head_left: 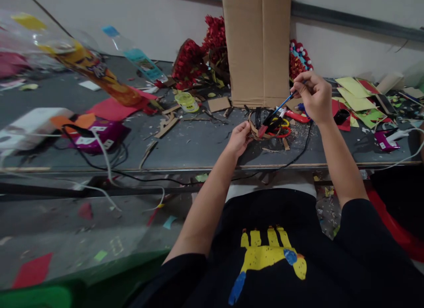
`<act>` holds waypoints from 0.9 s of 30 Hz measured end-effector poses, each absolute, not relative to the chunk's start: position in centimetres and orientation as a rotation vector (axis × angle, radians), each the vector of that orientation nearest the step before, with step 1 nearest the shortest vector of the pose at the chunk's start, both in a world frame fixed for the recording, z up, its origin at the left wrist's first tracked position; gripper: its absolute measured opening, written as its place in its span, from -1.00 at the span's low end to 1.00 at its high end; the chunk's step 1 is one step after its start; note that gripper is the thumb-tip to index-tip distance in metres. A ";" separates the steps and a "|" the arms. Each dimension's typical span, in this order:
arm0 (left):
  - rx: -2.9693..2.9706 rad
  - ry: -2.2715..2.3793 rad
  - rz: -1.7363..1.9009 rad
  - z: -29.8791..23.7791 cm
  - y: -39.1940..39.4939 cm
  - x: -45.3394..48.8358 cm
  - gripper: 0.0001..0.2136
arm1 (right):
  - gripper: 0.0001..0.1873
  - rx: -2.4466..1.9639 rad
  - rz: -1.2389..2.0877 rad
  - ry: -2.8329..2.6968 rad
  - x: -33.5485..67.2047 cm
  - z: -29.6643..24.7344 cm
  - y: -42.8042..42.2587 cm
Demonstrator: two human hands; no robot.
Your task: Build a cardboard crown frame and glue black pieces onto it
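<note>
My left hand pinches the left side of a brown ring, which looks like cardboard, over the worktable. In my right hand is a thin paintbrush with a blue handle, held high near its end. It slants down to the left, and its reddish tip is at the ring; whether they touch I cannot tell. Right behind the ring lie red-handled scissors and another tool with yellow and red loops. Some dark strips stand up beside the ring.
A tall cardboard sheet stands behind my hands. Red flower-like bunches and a small clear tub are left of it. Two bottles, one orange, one blue, stand further left. A black cable hangs along the table edge. Coloured paper lies right.
</note>
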State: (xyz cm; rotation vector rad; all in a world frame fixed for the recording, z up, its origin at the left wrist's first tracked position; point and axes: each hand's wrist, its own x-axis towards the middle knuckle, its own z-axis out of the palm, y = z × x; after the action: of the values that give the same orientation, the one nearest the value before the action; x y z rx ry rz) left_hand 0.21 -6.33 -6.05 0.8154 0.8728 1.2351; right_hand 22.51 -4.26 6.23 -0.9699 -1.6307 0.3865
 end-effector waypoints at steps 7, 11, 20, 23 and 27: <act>0.815 0.855 1.242 -5.7 -6.6 0.2 -0.72 | -0.62 -0.978 0.290 -1.642 24.0 6.8 -2.8; 0.806 0.879 1.233 -5.9 -6.5 0.2 -0.72 | -0.59 -0.949 0.193 -1.686 23.2 7.0 -4.1; 0.808 0.871 1.223 -5.6 -6.6 0.3 -0.68 | -0.70 -0.950 0.254 -1.708 23.6 7.2 -3.9; 0.807 0.874 1.217 -5.6 -6.6 0.3 -0.68 | -0.71 -0.947 0.243 -1.670 24.3 7.8 -3.8; 0.793 0.901 1.227 -5.8 -6.5 0.3 -0.70 | -0.70 -0.900 0.319 -1.688 22.9 8.1 -5.6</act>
State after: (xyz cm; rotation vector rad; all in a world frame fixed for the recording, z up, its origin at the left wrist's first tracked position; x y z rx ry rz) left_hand 0.28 -6.45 -5.79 0.7929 0.9012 1.2268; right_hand 22.92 -5.58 8.11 -0.8998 -1.6877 0.3192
